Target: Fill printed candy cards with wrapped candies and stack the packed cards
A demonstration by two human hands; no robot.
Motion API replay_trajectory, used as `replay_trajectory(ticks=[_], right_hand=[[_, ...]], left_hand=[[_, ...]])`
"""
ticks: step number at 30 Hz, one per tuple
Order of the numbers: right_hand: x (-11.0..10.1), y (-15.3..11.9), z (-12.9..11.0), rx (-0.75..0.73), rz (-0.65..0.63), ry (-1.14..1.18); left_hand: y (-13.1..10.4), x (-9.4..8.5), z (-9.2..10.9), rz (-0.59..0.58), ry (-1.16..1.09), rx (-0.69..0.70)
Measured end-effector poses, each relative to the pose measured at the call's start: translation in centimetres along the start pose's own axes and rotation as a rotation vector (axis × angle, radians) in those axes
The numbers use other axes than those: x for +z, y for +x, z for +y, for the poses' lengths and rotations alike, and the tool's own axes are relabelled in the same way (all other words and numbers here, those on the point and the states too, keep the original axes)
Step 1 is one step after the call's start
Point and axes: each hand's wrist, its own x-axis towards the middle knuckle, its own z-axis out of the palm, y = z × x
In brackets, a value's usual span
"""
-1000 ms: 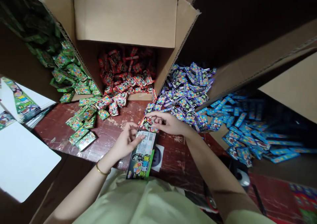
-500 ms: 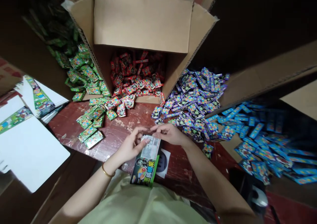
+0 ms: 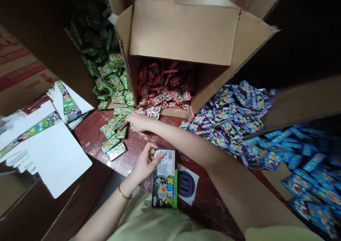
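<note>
Left hand [image 3: 145, 164] at the near edge of the dark-red tabletop [image 3: 135, 143], gripping a black-and-green carton [image 3: 164, 195] by its upper left side; thumb laid over the pale printed label [image 3: 165, 167], the other fingers partly hidden by the carton; carton tilted up, lower end close against the light-green clothing [image 3: 160, 223]; gold bracelet [image 3: 125, 195] on the left wrist; right hand [image 3: 137, 122] reaching across to the left, forearm passing over the tabletop in front of the middle cardboard box [image 3: 183, 31]; its fingers bent down at the loose green packets [image 3: 112, 143], cannot tell whether they pinch one; more green packets heaped in the open box at left, a few spilling forward; red packets [image 3: 165, 95] inside the middle box, some near its front lip; purple packets [image 3: 234, 109] piled to the right of it, blue packets [image 3: 311, 166] farther right; white cards [image 3: 62, 163] with printed strips stacked at far left; just beside the carton, on its right, a white sheet [image 3: 195, 179] bearing a dark round mark, partly covered.
</note>
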Motion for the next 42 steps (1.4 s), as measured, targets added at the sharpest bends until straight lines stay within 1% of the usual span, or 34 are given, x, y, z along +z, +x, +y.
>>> replay_trajectory(ticks=[2,4,6,7,8,9,10,12,14,16,18,20,22,24,26,28,30,32,36,39,42], right_hand=[[1.0,2.4,-0.4,-0.103,0.002,-0.064],[1.6,4.1,-0.5,-0.148,0.029,-0.142],[1.8,4.9,0.0,-0.12,-0.009,-0.174],[1.7,5.0,0.3,-0.089,-0.03,-0.154],[1.5,4.7,0.7,-0.054,-0.028,-0.105],[1.2,4.0,1.2,-0.017,0.002,-0.024],[0.7,3.0,1.6,0.022,0.053,0.09],[-0.3,-0.1,2.2,0.104,0.164,0.401],[-1.5,-4.1,2.6,0.196,0.228,0.738],[-2.4,-8.7,2.6,0.3,0.262,0.993],[-2.8,-13.1,2.5,0.395,0.345,1.131],[-2.8,-16.9,2.3,0.473,0.489,1.216],[-2.5,-19.7,2.1,0.538,0.653,1.3],[-2.0,-21.6,1.9,0.582,0.769,1.38],[-1.7,-22.7,1.6,0.592,0.861,1.444],[-1.5,-23.1,1.1,0.577,0.942,1.488],[-1.4,-23.1,0.6,0.565,0.997,1.466],[-1.2,-23.0,0.0,0.548,0.968,1.366],[-0.4,-23.3,-1.1,0.493,0.818,1.104],[-0.1,-24.0,-1.6,0.459,0.739,0.991],[-0.1,-24.8,-1.7,0.398,0.682,0.86]], left_hand=[[-0.1,-0.5,-0.2,-0.005,-0.005,-0.012],[-0.1,-0.8,-0.2,-0.022,-0.006,-0.016],[0.0,-0.9,0.0,-0.045,-0.002,-0.01],[0.0,-0.9,0.2,-0.052,0.005,-0.003],[0.1,-1.0,0.3,-0.056,0.016,0.005],[0.1,-1.0,0.4,-0.057,0.027,0.011],[0.2,-1.0,0.5,-0.057,0.037,0.016],[0.3,-1.0,0.5,-0.059,0.038,0.021],[0.6,-0.9,0.5,-0.07,0.029,0.022],[0.9,-0.6,0.4,-0.085,0.024,0.028],[1.2,-0.2,0.3,-0.105,0.017,0.036],[1.4,0.3,0.4,-0.128,-0.001,0.036],[1.4,0.7,0.5,-0.144,-0.008,0.028],[1.4,1.1,0.7,-0.148,0.006,0.023],[1.3,1.5,0.8,-0.156,0.023,0.029],[1.2,1.8,0.9,-0.173,0.04,0.04],[1.1,2.0,1.0,-0.185,0.063,0.054],[0.9,2.3,1.3,-0.184,0.081,0.064],[0.6,2.7,2.0,-0.158,0.061,0.07],[0.4,3.0,2.2,-0.138,0.047,0.062],[0.4,3.1,2.4,-0.171,-0.017,0.033]])
